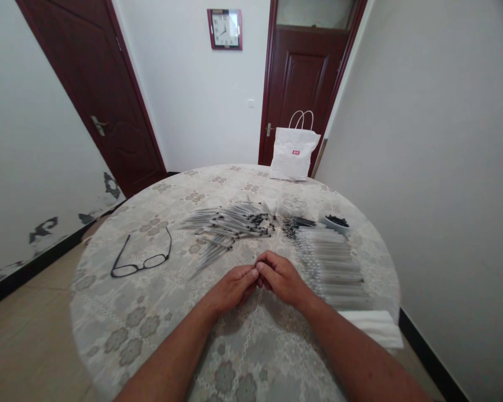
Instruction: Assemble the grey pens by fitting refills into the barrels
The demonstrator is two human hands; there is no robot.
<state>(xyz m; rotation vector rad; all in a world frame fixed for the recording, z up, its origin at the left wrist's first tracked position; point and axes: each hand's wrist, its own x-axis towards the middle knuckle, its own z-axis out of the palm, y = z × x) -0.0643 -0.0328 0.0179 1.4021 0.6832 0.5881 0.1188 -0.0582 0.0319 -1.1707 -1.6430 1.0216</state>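
Observation:
My left hand (233, 287) and my right hand (280, 276) meet over the near middle of the table, thumbs and fingertips pressed together. Both are closed; whatever lies between the fingers is hidden or too small to name. Beyond them spreads a loose pile of grey pen-like sticks with dark tips (235, 220). To the right of my right hand is a stack of clear, whitish tubes (333, 268). Small black parts (337, 221) fill a bowl behind that stack, and thin black-tipped pieces (299, 225) lie beside it.
A patterned cloth covers the round table (138, 329). Black-framed glasses (143, 266) lie at the left. A white paper bag (294, 153) stands at the far edge, clear plastic (292, 205) lies behind the sticks, and folded white material (373, 328) rests near the right edge.

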